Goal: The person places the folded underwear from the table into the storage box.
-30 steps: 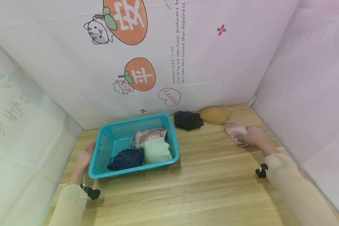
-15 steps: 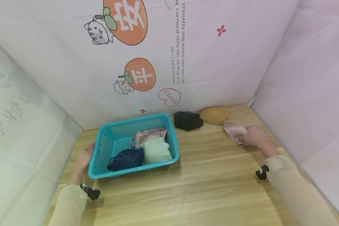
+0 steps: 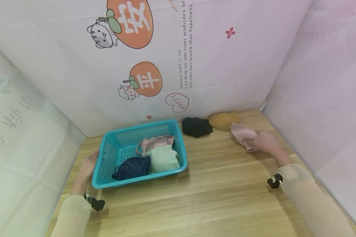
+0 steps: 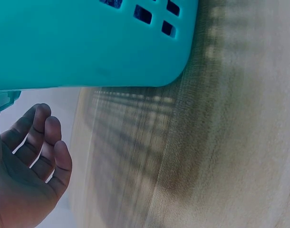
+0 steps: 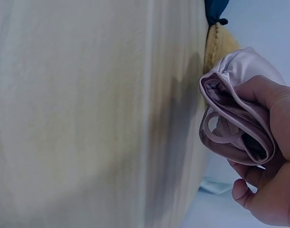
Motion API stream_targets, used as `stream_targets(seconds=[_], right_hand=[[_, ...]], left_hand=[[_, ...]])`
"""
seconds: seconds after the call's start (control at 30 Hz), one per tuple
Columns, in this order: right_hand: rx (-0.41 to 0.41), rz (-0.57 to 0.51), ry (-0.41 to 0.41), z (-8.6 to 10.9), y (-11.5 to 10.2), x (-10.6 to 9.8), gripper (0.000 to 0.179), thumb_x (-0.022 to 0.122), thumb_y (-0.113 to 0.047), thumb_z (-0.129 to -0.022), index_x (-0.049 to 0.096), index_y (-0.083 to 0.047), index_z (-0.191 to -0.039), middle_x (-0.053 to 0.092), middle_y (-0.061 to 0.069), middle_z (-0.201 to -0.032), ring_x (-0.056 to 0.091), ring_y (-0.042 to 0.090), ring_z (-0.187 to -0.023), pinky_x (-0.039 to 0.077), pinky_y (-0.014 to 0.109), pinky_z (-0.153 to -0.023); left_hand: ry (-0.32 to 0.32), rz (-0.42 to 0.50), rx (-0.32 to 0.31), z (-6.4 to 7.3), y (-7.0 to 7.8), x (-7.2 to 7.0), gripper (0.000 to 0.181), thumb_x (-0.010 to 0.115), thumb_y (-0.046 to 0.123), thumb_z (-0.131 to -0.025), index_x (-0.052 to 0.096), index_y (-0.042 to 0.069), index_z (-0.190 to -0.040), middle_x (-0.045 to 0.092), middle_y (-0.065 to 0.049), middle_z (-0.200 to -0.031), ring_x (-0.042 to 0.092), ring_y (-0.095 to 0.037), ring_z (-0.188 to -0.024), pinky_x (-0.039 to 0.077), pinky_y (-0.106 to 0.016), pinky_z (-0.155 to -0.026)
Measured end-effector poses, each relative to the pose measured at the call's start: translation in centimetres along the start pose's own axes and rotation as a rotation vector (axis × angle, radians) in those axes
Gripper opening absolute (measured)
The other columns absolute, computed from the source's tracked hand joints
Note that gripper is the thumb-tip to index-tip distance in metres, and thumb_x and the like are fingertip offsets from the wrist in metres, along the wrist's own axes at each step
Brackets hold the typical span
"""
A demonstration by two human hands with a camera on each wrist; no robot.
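My right hand (image 3: 266, 141) grips a folded pink satin bra (image 3: 244, 134) at the right of the table. In the right wrist view the bra (image 5: 242, 111) is pinched between thumb and curled fingers, its folded edges and a strap loop showing. At the left, my left hand (image 3: 88, 165) holds the rim of a teal plastic basket (image 3: 182, 144). The left wrist view shows loosely curled fingers (image 4: 43, 142) below the rim; the thumb is mostly hidden. Inside the basket lie a pink bra (image 3: 158, 143), a pale green one (image 3: 163, 159) and a navy one (image 3: 133, 168).
A black folded bra (image 3: 197, 127) and a mustard one (image 3: 223, 121) lie along the back of the wooden table (image 3: 204, 197), right of the basket. White printed sheets (image 3: 213, 65) stand as walls behind and at both sides.
My right hand has lifted the pink bra slightly and moved it a little left, tipping it. The left hand and basket stay in place.
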State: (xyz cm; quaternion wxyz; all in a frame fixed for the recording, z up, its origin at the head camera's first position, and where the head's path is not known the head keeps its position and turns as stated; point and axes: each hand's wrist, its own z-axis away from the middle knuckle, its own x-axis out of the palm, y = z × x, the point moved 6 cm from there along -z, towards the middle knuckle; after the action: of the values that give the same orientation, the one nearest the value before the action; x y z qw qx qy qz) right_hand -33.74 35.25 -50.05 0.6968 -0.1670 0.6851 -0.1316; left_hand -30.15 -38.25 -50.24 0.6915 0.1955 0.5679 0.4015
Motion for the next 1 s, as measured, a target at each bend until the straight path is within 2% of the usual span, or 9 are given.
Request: stream_targets(seconds=[0.27,0.57,0.7,1.0], right_hand=[[-0.048,0.039,0.041,-0.2,-2.4,-1.2,0.039,0.074,-0.043,-0.085,0.066,-0.005,-0.091,0.071,0.014,-0.082,0.064,0.028,-0.069,0.052,0.047,-0.06],[-0.067,0.051,0.041,-0.7,-5.2,-1.8,0.038,0.074,-0.046,-0.085,0.068,-0.009,-0.091,0.072,0.011,-0.082,0.064,0.026,-0.069,0.049,0.041,-0.058],[-0.076,0.046,0.036,-0.8,-6.3,-1.9,0.039,0.074,-0.046,-0.086,0.066,-0.008,-0.09,0.071,0.011,-0.08,0.062,0.025,-0.067,0.048,0.039,-0.056],[-0.146,0.083,0.084,-1.3,-8.8,-2.1,0.036,0.075,-0.044,-0.083,0.064,-0.01,-0.079,0.069,0.01,-0.074,0.061,0.025,-0.063,0.048,0.043,-0.057]], left_hand=[[0.003,0.0,-0.003,0.1,-0.1,0.0,0.102,0.011,0.078,-0.094,0.02,-0.003,-0.156,0.027,-0.034,-0.157,0.036,-0.052,-0.141,0.039,-0.06,-0.112],[0.005,-0.012,0.039,0.1,-0.1,-0.1,0.102,0.013,0.078,-0.094,0.026,-0.004,-0.155,0.037,-0.035,-0.152,0.048,-0.05,-0.133,0.049,-0.054,-0.104],[-0.001,-0.006,0.039,0.1,-0.1,0.0,0.103,0.013,0.079,-0.093,0.024,-0.003,-0.155,0.035,-0.035,-0.153,0.047,-0.051,-0.134,0.047,-0.056,-0.106],[0.004,0.003,0.017,-0.3,-0.3,0.0,0.102,0.012,0.078,-0.094,0.02,-0.001,-0.156,0.029,-0.033,-0.157,0.041,-0.051,-0.138,0.043,-0.058,-0.109]])
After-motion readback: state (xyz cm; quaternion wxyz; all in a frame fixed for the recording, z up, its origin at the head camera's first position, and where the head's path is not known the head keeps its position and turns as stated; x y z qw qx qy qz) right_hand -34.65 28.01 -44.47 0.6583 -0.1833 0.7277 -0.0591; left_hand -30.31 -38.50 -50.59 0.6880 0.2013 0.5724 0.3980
